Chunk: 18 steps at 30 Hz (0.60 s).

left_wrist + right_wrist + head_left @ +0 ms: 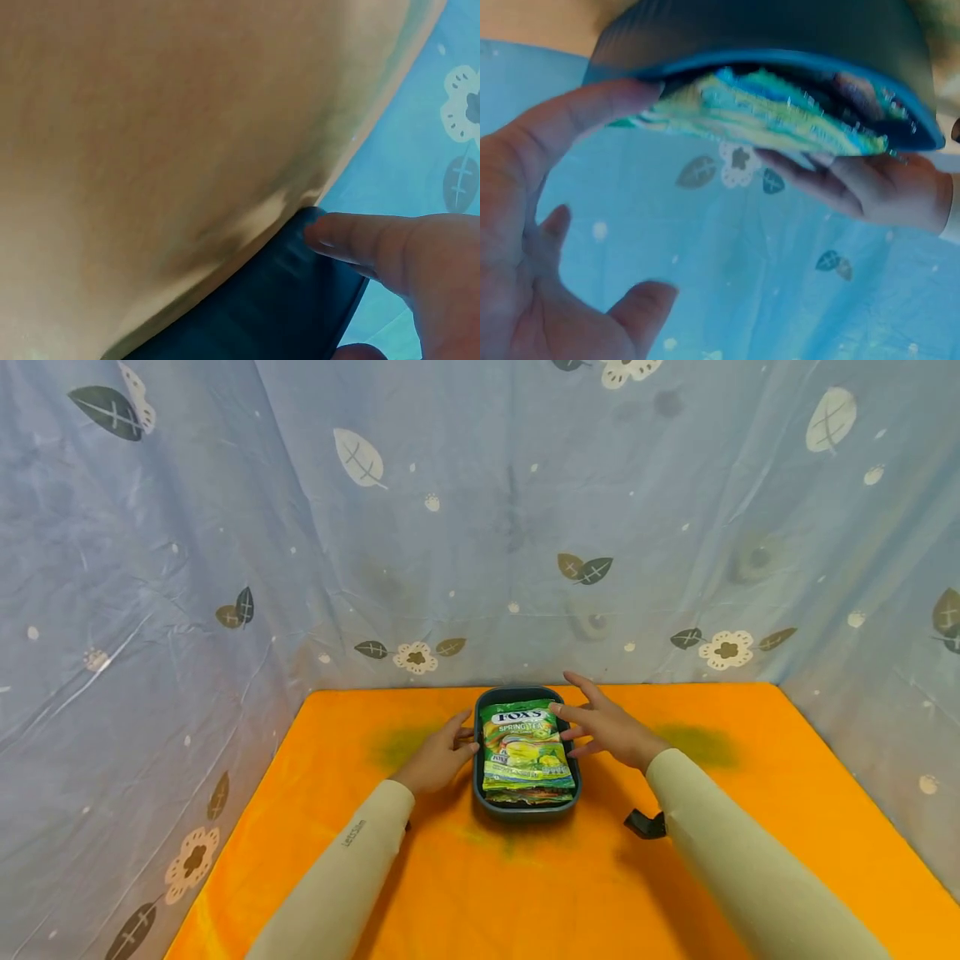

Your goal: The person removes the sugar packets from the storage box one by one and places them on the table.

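A dark blue-grey rounded rectangular container [527,814] stands on the orange table, holding stacked candy packets. The top one is a green and yellow Fox's Spring Tea packet [525,752]. At the container's left side is my left hand [435,758], its fingers extended against the wall; the left wrist view shows a finger of this hand [427,262] on the container's corner [262,307]. My right hand [613,727] has spread fingers by the right rim, and one fingertip appears to touch the packet's upper right edge. Some left fingers are hidden behind the container.
An orange cloth [517,893] with greenish patches covers the table. Blue-grey curtains [480,527] with leaf and flower prints rise behind the table and on both sides. A black object [645,824] shows beneath the right wrist.
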Tool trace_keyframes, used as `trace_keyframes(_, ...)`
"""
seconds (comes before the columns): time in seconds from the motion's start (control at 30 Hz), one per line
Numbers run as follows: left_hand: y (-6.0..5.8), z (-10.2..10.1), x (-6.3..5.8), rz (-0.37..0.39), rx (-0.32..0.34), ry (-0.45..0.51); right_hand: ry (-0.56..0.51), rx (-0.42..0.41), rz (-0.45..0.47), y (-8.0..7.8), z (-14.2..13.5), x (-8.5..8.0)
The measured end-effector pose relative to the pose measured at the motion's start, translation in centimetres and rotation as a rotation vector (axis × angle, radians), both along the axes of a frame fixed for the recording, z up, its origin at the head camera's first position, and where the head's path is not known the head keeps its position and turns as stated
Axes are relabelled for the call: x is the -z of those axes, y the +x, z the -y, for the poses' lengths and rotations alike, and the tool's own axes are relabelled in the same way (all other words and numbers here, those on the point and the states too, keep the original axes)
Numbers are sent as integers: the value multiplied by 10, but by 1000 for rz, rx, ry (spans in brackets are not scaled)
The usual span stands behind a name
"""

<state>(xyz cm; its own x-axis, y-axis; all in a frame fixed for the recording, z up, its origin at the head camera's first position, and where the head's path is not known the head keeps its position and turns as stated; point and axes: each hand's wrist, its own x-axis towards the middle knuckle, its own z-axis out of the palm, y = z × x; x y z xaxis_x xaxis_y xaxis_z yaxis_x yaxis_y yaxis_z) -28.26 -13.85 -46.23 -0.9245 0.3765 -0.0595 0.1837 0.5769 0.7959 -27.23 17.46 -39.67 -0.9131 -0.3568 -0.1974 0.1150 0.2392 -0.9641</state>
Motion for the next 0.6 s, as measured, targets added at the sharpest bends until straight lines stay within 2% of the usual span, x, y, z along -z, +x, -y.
trace_keyframes(0.27, 4, -5, 3, 30, -4, 22, 28, -44, 74, -1, 5, 2)
trace_keyframes(0.6, 8, -10, 7, 28, -21, 41, 19, -71, 66, 0, 10, 13)
